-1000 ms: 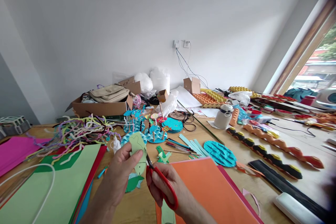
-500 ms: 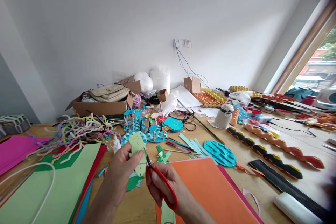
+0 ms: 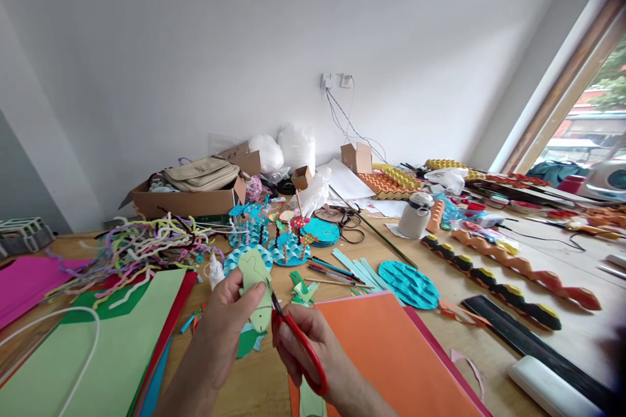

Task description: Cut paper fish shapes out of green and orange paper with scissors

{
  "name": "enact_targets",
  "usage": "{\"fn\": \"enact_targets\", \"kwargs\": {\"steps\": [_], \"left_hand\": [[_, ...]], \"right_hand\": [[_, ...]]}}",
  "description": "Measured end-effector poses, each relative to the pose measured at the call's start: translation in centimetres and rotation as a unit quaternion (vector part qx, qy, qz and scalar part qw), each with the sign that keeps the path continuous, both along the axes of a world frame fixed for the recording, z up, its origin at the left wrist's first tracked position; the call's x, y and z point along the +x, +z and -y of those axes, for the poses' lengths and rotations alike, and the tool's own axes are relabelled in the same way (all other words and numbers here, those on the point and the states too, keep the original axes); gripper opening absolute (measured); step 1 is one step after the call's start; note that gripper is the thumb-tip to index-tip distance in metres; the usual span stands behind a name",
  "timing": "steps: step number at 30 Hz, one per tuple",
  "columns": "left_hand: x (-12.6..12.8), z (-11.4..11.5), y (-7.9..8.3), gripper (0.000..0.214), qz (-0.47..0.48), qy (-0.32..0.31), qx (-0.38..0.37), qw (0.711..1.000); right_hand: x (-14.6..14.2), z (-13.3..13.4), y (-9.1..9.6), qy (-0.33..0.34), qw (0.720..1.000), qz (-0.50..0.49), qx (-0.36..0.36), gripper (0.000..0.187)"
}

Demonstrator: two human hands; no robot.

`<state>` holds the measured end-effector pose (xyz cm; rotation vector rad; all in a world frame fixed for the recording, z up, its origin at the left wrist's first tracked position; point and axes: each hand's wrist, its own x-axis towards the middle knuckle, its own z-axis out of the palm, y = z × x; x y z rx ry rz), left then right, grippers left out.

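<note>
L hand [image 3: 222,313] had the lt-green paper piece [image 3: 254,265] pinched, thumb on top; R hand [image 3: 308,339] was closed round the red-handled scissors [image 3: 319,370], blades at the piece's right-hand edge. We couldn't tell how far apart the blades stood. All this was above the desk [image 3: 254,386], toward its near edge, approx. mid-width. We judged the step as cutting along the drawn outline; next move prob. called for small snips, w/ L hand turning the paper to suit. Orange sheets [image 3: 376,345] lay to the right, toward the desk's near edge. Another lt-green strip [image 3: 313,399] was part covered by R hand and cut off by the frame, as was that edge. L fingers behind the paper were hidden.
</note>
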<state>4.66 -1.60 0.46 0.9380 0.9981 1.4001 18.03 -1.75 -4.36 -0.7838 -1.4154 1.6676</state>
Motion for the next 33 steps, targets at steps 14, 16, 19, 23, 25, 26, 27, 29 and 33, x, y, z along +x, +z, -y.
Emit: {"fn": "enact_targets", "kwargs": {"steps": [14, 16, 19, 23, 25, 26, 27, 29, 33], "left_hand": [[-0.07, 0.23, -0.11, 0.012, -0.008, 0.000, -0.006, 1.000], [0.00, 0.26, 0.00, 0.013, -0.014, 0.005, -0.005, 1.000], [0.08, 0.21, 0.12, 0.013, -0.027, 0.011, -0.004, 1.000], [0.16, 0.06, 0.21, 0.011, -0.040, 0.010, -0.009, 0.999], [0.18, 0.05, 0.24, 0.011, -0.045, 0.014, -0.009, 0.999], [0.18, 0.08, 0.23, 0.010, -0.046, 0.017, -0.008, 0.999], [0.17, 0.12, 0.22, 0.010, -0.048, 0.020, -0.008, 0.999], [0.11, 0.22, 0.16, 0.011, -0.050, 0.020, -0.012, 0.998], [-0.02, 0.29, 0.02, 0.012, -0.035, 0.008, -0.013, 0.999]], "right_hand": [[-0.06, 0.12, -0.22, 0.002, 1.000, 0.006, 0.020, 0.061], [0.10, 0.08, -0.20, 0.017, 0.999, 0.001, 0.029, 0.060], [0.35, 0.03, -0.17, 0.032, 0.999, -0.002, 0.025, 0.060], [0.54, -0.12, -0.40, 0.042, 0.999, -0.007, 0.033, 0.056], [0.57, -0.19, -0.53, 0.045, 0.998, -0.005, 0.036, 0.056], [0.58, -0.22, -0.55, 0.045, 0.998, -0.002, 0.036, 0.056], [0.58, -0.23, -0.54, 0.043, 0.998, 0.000, 0.034, 0.057], [0.54, -0.22, -0.45, 0.039, 0.999, 0.001, 0.030, 0.059], [0.41, -0.16, -0.37, 0.035, 0.999, -0.001, 0.026, 0.060]]}}
